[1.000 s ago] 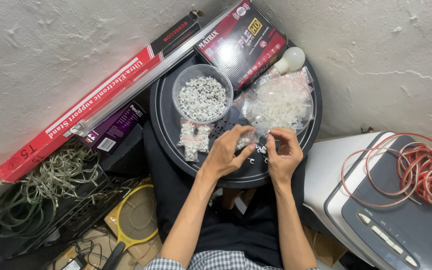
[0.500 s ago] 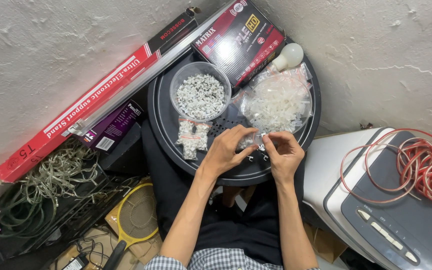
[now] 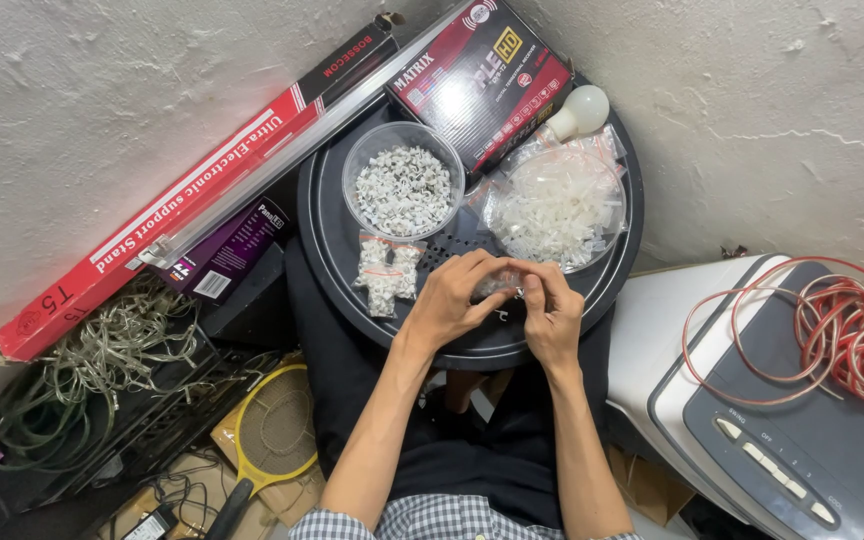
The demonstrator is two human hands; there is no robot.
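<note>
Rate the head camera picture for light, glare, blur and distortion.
Head view: even, soft light with faint shadows; mild glare on the clear bags; left hand and right hand sharp, no motion blur; wide-angle lens bends the red box and the edges.

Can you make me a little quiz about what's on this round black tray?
1. True or false: the clear tub of small white clips stands on the round black tray.
2. Which thing lies beside the dark red box? A) a white bulb B) a spoon C) a cup
3. What do the left hand and right hand hold between them?

Key: 1 true; 2 A; 3 a small clear bag of white clips.
</note>
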